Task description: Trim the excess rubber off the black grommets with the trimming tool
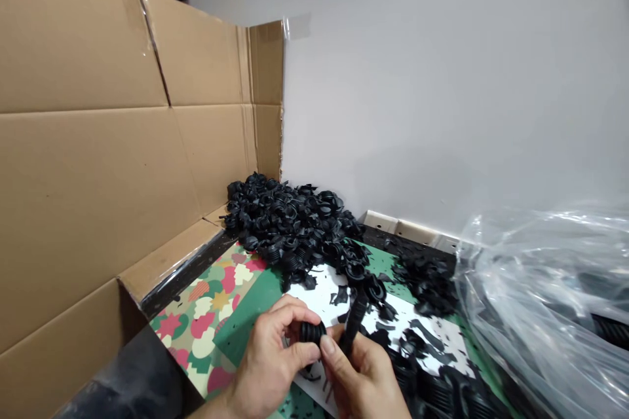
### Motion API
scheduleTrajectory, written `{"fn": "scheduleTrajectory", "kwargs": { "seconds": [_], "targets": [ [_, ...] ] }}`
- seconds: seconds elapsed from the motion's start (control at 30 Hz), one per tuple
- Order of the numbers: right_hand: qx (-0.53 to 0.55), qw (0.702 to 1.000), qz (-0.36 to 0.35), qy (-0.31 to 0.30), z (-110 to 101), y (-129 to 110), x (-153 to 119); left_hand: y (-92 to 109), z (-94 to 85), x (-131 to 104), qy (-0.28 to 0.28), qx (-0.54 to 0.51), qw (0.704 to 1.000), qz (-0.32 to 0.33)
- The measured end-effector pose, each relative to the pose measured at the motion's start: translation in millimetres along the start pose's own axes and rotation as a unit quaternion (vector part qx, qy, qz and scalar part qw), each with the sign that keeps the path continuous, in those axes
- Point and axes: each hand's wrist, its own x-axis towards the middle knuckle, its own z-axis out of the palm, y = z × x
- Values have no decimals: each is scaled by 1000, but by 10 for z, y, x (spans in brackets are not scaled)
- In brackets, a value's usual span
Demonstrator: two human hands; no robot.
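Observation:
My left hand (275,353) pinches a small black ribbed rubber bellows (310,332) between thumb and fingers. Against its right side presses the thumb of my right hand (361,366). A black flat bar-shaped thing (354,322) sticks up from between the fingers of my right hand; its exact kind is unclear. Beneath both hands lies a white sheet (314,281) strewn with black rubber scraps. Just beyond, a large heap of black ribbed rubber pieces (289,216) reaches back to the wall. More ribbed bellows (437,393) lie in front, to the right of my right hand.
A tall cardboard panel (98,163) stands along the left. At right bulges a clear plastic bag (540,301) with black ribbed parts inside. A smaller pile of black scraps (430,281) sits near the wall (442,78). Patterned paper (211,314) covers the left of the table.

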Motion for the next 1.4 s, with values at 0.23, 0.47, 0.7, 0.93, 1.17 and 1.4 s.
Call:
{"fn": "scheduleTrajectory", "kwargs": {
  "seconds": [0.23,0.47,0.7,0.93,1.17,1.4],
  "targets": [
    [94,993,22,60,46,141,105,-78,-140,94,7,-44,998,-47],
    [135,989,41,35,76,-21,46,-68,-169,146,5,-40,999,-31],
    [132,989,47,53,48,142,135,-5,-119,115,25,-48,997,-61],
    [127,989,52,46,50,136,169,-5,-98,126,14,-14,993,-114],
    [55,998,11,17,19,-75,47,23,-38,164,23,-59,984,-166],
    [-63,992,-89,68,57,-47,-5,-58,-18,135,-24,-60,977,-202]
  ]
}}
